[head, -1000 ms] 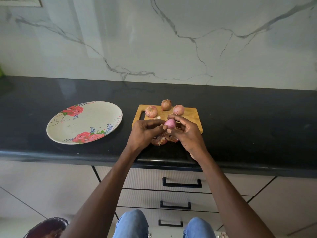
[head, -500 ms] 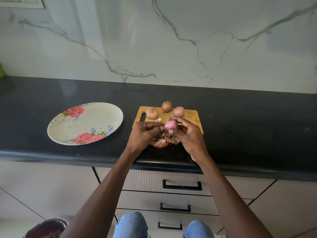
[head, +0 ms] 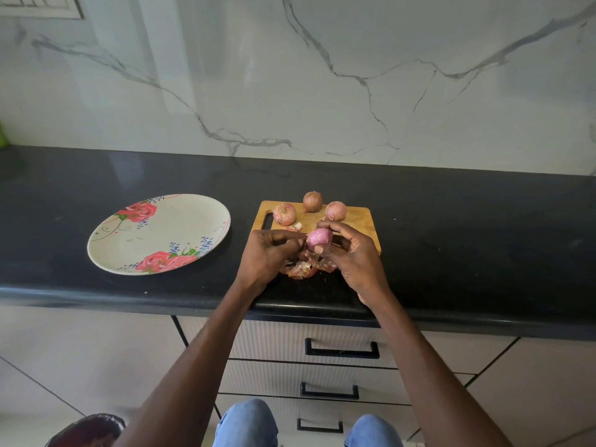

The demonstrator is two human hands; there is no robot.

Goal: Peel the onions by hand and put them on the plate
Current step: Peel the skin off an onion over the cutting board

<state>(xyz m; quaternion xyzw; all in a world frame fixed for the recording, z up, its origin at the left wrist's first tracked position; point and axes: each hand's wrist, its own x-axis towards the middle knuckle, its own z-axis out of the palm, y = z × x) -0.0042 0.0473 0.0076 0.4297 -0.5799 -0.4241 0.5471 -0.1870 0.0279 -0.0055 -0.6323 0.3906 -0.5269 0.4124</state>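
A person stood at a black counter [head: 451,221], seen from a head-worn camera looking down at both hands; the right hand [head: 351,256] held a small pink-purple onion [head: 318,239] above the near edge of a wooden cutting board [head: 361,221], its fingers curled over the top and its thumb beneath; the onion looked smooth and glossy, its dry outer skin gone from the side that showed. The left hand [head: 271,253] sat just beside it, fingers curled and fingertips meeting at the onion's left side; it seemed to be pinching a last bit of skin, though the piece itself was too small to make out. A heap of reddish-brown peelings [head: 301,269] lay on the counter beneath the hands.

Three unpeeled onions [head: 312,201] rested at the far edge of the board, papery skins intact; a small scrap of peel [head: 295,226] lay near the leftmost of them. A white plate with red roses [head: 106,240] sat to the left of the board, well apart from the hands, with no onion on it.

By this showing the task was at an early stage; the first onion appeared nearly peeled but not yet placed; three more remained to peel and move to the plate.
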